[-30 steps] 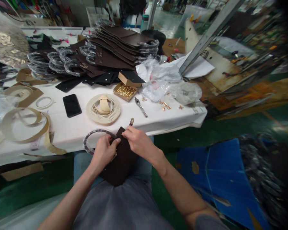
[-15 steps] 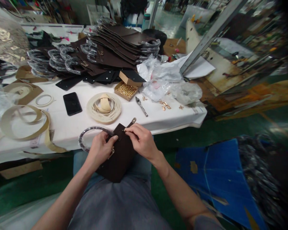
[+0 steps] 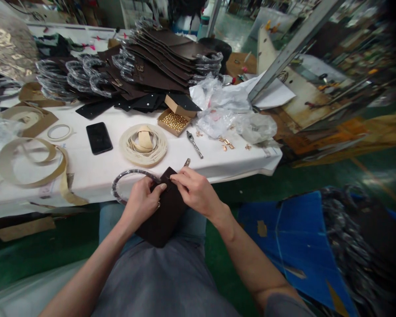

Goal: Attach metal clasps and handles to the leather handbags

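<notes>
A dark brown bag panel (image 3: 165,215) lies tilted over my lap, against the table's front edge. My left hand (image 3: 143,200) grips its left side, thumb pressed on the face near the top. From there a plastic-wrapped loop handle (image 3: 125,175) arcs out to the left. The fingertips of my right hand (image 3: 196,191) pinch a small metal fitting at the panel's upper part; most of it is hidden by the fingers. A narrow strap tab (image 3: 187,162) with a metal end sticks up just beyond the right hand.
On the white table (image 3: 152,176) are a phone (image 3: 99,138), a roll of beige tape (image 3: 127,147), a box of gold studs (image 3: 173,122), a metal hand tool (image 3: 195,145) and loose gold fittings (image 3: 226,143). Stacked brown bag panels (image 3: 165,57) stand behind. A blue sheet (image 3: 284,246) is at lower right.
Both hands and the panel have shifted slightly right and up in the view. The right fingers stay pinched at the panel's upper part, and the fitting shows less than before.
</notes>
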Tool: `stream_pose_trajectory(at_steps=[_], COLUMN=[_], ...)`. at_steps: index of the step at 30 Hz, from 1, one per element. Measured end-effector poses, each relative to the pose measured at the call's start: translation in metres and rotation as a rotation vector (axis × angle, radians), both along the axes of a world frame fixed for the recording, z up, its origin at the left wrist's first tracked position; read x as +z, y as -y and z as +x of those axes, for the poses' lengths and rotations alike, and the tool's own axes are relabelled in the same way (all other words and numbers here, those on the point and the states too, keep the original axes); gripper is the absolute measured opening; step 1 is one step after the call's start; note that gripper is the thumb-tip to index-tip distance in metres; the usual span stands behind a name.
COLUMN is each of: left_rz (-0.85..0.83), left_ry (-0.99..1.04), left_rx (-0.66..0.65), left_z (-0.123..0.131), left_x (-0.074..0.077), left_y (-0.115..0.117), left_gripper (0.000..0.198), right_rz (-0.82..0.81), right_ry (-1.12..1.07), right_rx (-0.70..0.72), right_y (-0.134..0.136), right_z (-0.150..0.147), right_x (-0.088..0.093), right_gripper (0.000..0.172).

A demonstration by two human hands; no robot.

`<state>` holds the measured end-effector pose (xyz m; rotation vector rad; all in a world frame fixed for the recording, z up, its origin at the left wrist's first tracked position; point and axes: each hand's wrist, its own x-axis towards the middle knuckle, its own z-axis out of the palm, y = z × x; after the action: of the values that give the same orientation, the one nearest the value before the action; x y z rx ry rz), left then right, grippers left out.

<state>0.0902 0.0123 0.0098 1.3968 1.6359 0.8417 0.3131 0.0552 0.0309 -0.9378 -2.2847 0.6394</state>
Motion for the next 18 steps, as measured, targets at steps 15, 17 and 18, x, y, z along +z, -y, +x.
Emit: stream_pose_trajectory(at_steps=[15, 17, 18], left_rz=[0.026, 0.019, 0.013], left_ry=[-0.089, -0.078, -0.072], left_rx=[-0.013, -0.01, -0.009], left_z=[0.001, 0.0, -0.001], left_x=[0.003, 0.003, 0.003], left_y=[0.003, 0.003, 0.003], left_gripper=[0.027, 0.027, 0.026], right_rz=[0.034, 0.061, 0.077], right_ry=[0.051, 0.048, 0.049], right_rx=[-0.024, -0.025, -0.025], right_y=[0.005, 0.006, 0.006], right_z=[-0.005, -0.006, -0.007], right_x=[-0.007, -0.013, -0.016], right_gripper=[0.025, 0.024, 0.024])
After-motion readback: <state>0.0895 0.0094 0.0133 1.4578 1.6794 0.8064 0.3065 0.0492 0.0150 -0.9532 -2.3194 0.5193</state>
